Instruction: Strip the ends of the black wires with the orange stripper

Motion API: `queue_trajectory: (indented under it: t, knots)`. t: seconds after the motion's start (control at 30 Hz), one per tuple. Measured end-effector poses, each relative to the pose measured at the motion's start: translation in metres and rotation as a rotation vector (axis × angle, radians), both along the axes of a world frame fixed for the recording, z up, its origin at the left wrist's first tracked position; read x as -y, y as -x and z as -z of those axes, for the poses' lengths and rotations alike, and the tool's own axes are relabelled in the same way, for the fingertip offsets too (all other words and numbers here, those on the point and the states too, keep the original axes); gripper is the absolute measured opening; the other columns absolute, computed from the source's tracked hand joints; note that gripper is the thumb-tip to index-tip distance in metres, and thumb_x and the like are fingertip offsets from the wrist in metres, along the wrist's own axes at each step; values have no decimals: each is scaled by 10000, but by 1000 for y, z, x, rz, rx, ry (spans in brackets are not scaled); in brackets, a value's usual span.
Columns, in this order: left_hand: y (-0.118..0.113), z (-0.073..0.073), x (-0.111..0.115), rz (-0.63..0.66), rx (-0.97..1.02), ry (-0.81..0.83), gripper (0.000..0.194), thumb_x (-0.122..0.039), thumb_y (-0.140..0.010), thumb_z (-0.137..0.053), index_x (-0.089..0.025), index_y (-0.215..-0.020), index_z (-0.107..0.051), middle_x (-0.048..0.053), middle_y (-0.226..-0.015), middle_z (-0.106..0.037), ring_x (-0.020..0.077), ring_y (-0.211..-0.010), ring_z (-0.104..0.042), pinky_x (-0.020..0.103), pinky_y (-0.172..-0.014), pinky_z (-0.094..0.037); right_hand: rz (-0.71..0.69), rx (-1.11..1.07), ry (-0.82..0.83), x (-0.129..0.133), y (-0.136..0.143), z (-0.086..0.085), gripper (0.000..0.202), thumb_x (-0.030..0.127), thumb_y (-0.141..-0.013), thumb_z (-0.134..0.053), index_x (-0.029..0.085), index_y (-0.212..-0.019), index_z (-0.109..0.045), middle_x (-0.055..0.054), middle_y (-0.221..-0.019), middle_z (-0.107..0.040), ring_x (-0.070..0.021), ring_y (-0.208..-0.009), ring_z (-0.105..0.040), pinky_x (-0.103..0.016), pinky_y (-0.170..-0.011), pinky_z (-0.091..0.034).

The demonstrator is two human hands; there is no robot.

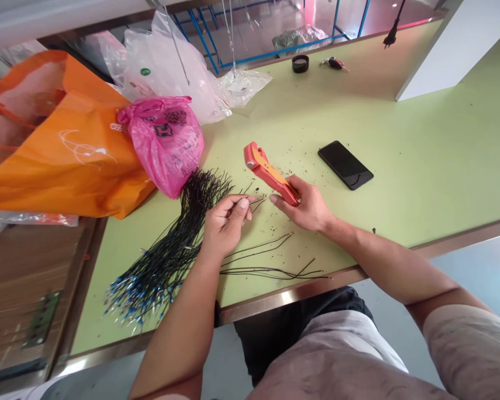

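Observation:
Between the thumb and fingers of my left hand (229, 219) is a thin black wire (256, 201), its end pointing right. My right hand (306, 204) is wrapped round the handles of a red and orange wire stripper (270, 173), whose head points up and left, apart from the wire. Left of my left hand lies a thick bundle of black wires (166, 244) with blue and silvery ends at the lower left. A few separate wires (270, 272) stretch across the table near its front edge, partly behind my left forearm.
Small dark scraps dot the green table (433, 166) around my hands. A black phone (345, 164) lies to the right. An orange bag (87, 150), a pink plastic bag (169, 141) and clear plastic bags (166, 66) crowd the left. Farther back are a black ring (300, 64) and keys (335, 64).

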State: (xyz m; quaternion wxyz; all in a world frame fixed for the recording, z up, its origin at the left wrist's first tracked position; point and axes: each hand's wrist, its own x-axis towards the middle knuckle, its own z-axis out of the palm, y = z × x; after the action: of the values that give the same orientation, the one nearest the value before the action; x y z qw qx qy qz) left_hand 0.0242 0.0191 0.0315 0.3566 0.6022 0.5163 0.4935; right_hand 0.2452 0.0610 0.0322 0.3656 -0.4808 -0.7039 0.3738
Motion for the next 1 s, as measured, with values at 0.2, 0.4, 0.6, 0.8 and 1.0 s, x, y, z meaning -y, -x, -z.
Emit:
queue_trajectory:
  t: [0.2,0.4,0.6,0.8,1.0]
  knots:
    - [2,5,-1,-11,85,40,418,-597,-977,-740,-187,-897,-730,-2,-676,-637,92,-536,-483,213,-503,-392,-61,5,-94,2,1,9,389,508,-906,-742,220,-1120,-591,-59,-982,-720,-193,-831,-640,-360,-771,-535]
    - [3,9,-2,16,41,-33,445,-552,-979,-741,-186,-735,-671,19,-687,-659,113,-603,-542,232,-561,-434,-106,131,-296,8,6,21,418,503,-925,-748,212,-1193,-612,-113,-1079,-730,-261,-984,-671,-430,-889,-569]
    - [9,18,-6,-11,-43,-50,287,-371,-928,-744,-201,-708,-673,17,-709,-693,152,-687,-651,257,-641,-546,-100,172,-377,7,5,20,416,498,-943,-719,197,-1213,-621,-128,-1101,-730,-272,-1001,-642,-428,-879,-558]
    - [8,17,-6,-38,-84,-77,219,-314,-887,-734,-220,-701,-667,26,-732,-730,179,-731,-707,283,-650,-606,-124,209,-357,8,5,19,395,442,-936,-720,193,-1229,-630,-127,-1106,-721,-269,-991,-622,-423,-880,-538]
    - [13,17,-5,-50,-162,-96,211,-332,-913,-741,-217,-749,-673,50,-813,-758,208,-821,-752,304,-715,-646,-136,233,-368,8,5,16,383,455,-943,-704,192,-1215,-643,-124,-1086,-719,-262,-960,-610,-412,-862,-519]
